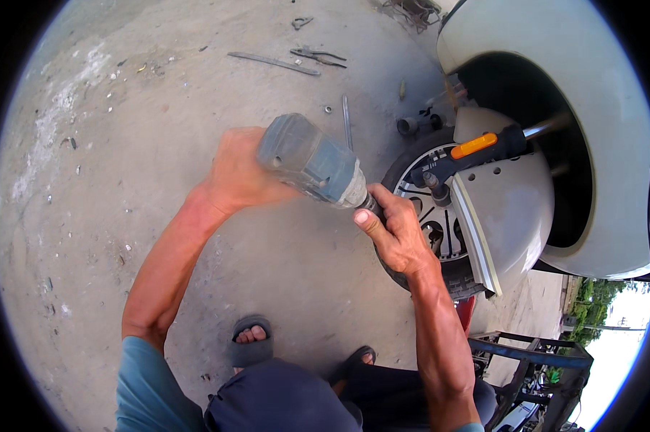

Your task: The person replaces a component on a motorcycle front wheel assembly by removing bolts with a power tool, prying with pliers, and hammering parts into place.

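Note:
A worn blue-grey cordless impact wrench [310,160] is held out in front of me, its nose pointing right and slightly down. My left hand [240,171] is closed around its handle, mostly hidden behind the tool body. At the nose, the thumb and fingers of my right hand [400,234] pinch the dark socket end [369,204]. Just beyond that hand lies a wheel with a tyre [400,169], with a curved silver panel [516,194] resting on it. A black and orange tool [476,147] lies over the wheel and panel.
Pliers [319,56], a flat metal bar [273,63] and a thin rod [347,121] lie on the concrete ground. A pale vehicle body [562,36] with a dark round opening stands at the right. A dark metal frame [534,354] is at lower right; my sandalled feet are below.

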### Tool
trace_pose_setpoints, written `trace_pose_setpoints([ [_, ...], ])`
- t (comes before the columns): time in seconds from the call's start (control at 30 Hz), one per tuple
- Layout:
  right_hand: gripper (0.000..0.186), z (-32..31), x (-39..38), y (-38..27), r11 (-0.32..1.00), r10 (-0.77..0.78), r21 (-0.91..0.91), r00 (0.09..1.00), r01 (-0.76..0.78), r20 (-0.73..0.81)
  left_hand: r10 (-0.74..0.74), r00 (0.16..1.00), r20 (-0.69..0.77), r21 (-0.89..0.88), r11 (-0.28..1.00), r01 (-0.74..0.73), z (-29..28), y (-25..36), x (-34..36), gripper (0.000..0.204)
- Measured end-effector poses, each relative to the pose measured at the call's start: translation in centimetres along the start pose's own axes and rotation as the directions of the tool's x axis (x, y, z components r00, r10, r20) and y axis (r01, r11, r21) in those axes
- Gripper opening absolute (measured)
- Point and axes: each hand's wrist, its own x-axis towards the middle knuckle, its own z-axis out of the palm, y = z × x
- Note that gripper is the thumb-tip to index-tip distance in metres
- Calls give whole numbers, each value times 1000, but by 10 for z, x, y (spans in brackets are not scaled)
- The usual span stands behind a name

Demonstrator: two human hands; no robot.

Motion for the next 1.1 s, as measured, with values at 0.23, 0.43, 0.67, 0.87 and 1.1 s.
trace_pose_setpoints([
  [0.23, 37, 30, -7, -10, 948, -211, -296, 929, 118, -305, -317, 931, 181, -79, 939, 335, 0, 26, -11, 35],
  [0.43, 66, 32, -7, -16, 741, -362, -670, 861, 35, -356, -591, 764, 258, -179, 748, 639, 30, 49, -20, 28],
  [0.67, 60, 5, -102, -11, 554, -523, -693, 841, 461, 141, -670, 705, 232, -224, 668, 710, 69, 33, -7, 28],
  [0.87, 45, -46, -179, 18, 550, -421, -646, 843, 530, 333, -606, 777, 171, -212, 747, 630, 85, 29, 24, 22],
  [1.1, 45, -66, -216, 57, 597, -362, -718, 919, 357, 156, -594, 764, 254, -95, 770, 631, 81, 30, 41, 37],
])
